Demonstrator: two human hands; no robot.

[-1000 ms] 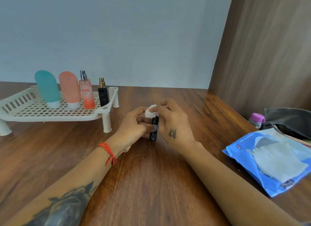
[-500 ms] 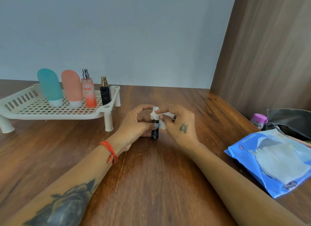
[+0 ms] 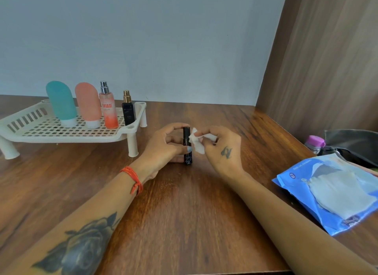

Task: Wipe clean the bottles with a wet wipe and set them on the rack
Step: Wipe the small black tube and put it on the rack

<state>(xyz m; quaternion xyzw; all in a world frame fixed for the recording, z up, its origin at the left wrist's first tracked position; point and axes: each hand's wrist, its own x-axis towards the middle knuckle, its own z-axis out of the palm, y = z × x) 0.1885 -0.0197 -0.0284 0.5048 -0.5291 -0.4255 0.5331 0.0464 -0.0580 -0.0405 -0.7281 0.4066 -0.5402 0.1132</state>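
Left hand (image 3: 163, 146) grips a small black bottle (image 3: 187, 145), upright on the worktop (image 3: 184, 209); right hand (image 3: 223, 149) pinches a crumpled white wet wipe (image 3: 197, 141) against the bottle's upper right side. Left of the hands, a cream rack (image 3: 67, 131) carries a teal tube (image 3: 61, 102), pink tube (image 3: 88, 104), orange spray bottle (image 3: 108, 108) and black spray bottle (image 3: 128, 111), all upright. At far right a blue wipe pack (image 3: 331, 194) lies flat.

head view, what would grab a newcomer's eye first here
At the table's middle, the left hand grips a small black bottle upright while the right hand pinches a white wet wipe against it. Behind on the left, four bottles stand on a cream rack; a blue wipes pack lies at right.
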